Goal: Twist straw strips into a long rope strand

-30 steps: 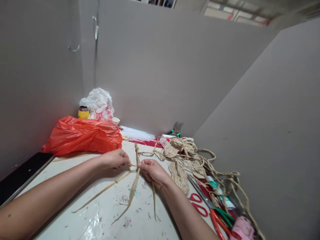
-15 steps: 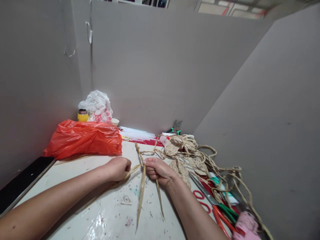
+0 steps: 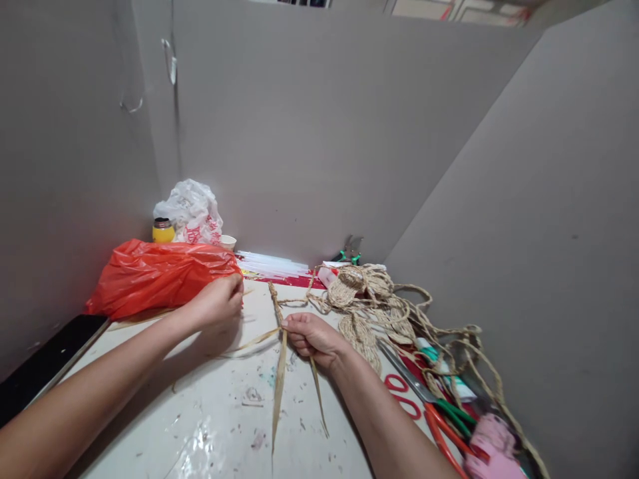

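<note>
My right hand (image 3: 315, 339) is closed in a pinch on the lower end of a straw braid (image 3: 275, 303) that lies on the white tabletop (image 3: 210, 406). From its grip, loose flat straw strands (image 3: 280, 392) spread out, two toward me and one to the left. My left hand (image 3: 219, 305) is raised at the front edge of the red plastic bag (image 3: 154, 276), apart from the braid. Its fingers are curled, and a faint thin piece shows beside them; what they hold is hidden.
Coiled straw rope pieces (image 3: 369, 289) heap up at the right, with long-bladed scissors (image 3: 439, 406) and a pink item (image 3: 492, 442) nearer me. Pliers (image 3: 351, 251) and translucent sticks (image 3: 272, 265) lie along the back. A yellow jar (image 3: 163, 231) and black phone-like slab (image 3: 47, 362) are at left.
My left hand has let go of the left strand and moved up and left to the red bag. That strand now lies loose. My right hand keeps its pinch on the braid.
</note>
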Tool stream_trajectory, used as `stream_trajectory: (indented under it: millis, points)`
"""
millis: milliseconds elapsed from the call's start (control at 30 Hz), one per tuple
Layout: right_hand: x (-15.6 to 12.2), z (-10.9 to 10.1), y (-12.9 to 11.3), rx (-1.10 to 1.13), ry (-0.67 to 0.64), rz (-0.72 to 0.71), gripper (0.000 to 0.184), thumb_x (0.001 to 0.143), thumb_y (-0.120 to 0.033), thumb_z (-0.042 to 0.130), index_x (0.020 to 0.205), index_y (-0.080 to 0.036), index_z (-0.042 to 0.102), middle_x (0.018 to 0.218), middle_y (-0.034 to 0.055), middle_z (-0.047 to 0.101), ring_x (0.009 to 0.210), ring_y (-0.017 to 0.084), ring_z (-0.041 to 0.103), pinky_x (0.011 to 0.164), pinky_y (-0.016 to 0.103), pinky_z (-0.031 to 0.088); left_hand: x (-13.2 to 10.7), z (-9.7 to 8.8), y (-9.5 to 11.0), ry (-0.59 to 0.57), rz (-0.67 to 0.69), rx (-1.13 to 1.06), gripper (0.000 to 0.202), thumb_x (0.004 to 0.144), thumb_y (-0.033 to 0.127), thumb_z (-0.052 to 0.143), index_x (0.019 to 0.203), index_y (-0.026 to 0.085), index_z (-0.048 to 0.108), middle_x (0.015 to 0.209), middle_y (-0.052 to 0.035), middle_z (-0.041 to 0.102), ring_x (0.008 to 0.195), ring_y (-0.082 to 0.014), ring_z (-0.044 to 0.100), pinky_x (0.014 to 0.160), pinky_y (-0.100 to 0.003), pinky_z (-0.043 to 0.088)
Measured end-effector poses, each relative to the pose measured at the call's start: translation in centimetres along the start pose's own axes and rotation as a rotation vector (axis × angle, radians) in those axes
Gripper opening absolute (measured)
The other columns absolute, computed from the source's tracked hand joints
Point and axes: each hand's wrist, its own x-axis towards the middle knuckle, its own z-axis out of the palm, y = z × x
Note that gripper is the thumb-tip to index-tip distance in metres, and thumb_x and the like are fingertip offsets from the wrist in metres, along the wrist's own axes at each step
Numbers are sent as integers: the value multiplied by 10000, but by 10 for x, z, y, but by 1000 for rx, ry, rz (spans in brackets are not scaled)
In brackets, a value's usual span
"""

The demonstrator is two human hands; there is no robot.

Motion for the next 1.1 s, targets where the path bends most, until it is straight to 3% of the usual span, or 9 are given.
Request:
stream_trajectory:
  millis: [133, 267, 367, 533, 667, 933, 1100]
  points:
    - [0, 2, 1, 2, 3, -5, 390, 631, -332, 744, 632, -194, 379, 412, -138, 270, 363, 8, 113, 361, 176, 14, -9, 21, 15, -156, -7, -174, 62, 728, 208, 449, 672, 182, 453, 614, 27, 471, 570, -110, 417, 522, -212, 293]
    - [0, 2, 0, 5, 5, -8, 388, 632, -346, 740, 638, -195, 382, 413, -137, 272, 361, 9, 113, 360, 177, 10, -13, 61, 19, -167, -71, -253, 86, 705, 222, 476, 635, 177, 457, 562, 34, 476, 531, -98, 418, 490, -204, 278]
    - [0, 2, -1, 13, 3, -12, 389, 634, -344, 740, 643, -196, 381, 414, -138, 273, 361, 8, 115, 360, 176, 12, -11, 76, 17, -184, -179, -393, 83, 713, 233, 466, 652, 184, 438, 519, 35, 501, 461, -91, 432, 451, -196, 279]
    - [0, 2, -1, 30, -5, -3, 393, 635, -341, 742, 633, -197, 376, 411, -141, 266, 357, 6, 104, 357, 175, 4, -9, 77, 17, -278, -349, -752, 68, 719, 245, 443, 740, 199, 398, 627, -15, 618, 380, -86, 462, 364, -179, 289]
    - [0, 3, -2, 41, -2, -4, 391, 625, -344, 747, 637, -195, 386, 407, -144, 262, 355, 5, 106, 357, 172, 5, -9, 75, 22, -298, -434, -898, 133, 717, 224, 462, 835, 203, 404, 543, 12, 584, 386, -109, 507, 373, -185, 371]
    - [2, 3, 0, 44, 0, -9, 389, 642, -357, 737, 651, -197, 383, 407, -145, 270, 350, 5, 104, 358, 172, 6, -10, 77, 25, -237, -440, -1111, 162, 691, 235, 560, 778, 181, 435, 574, -20, 620, 443, -126, 571, 429, -213, 438]
    - [3, 3, 2, 43, -6, -16, 402, 643, -361, 743, 651, -197, 376, 406, -148, 261, 350, 4, 98, 359, 170, 8, -9, 75, 21, -285, -435, -1219, 224, 625, 226, 669, 689, 145, 471, 599, -48, 638, 502, -120, 604, 527, -233, 491]
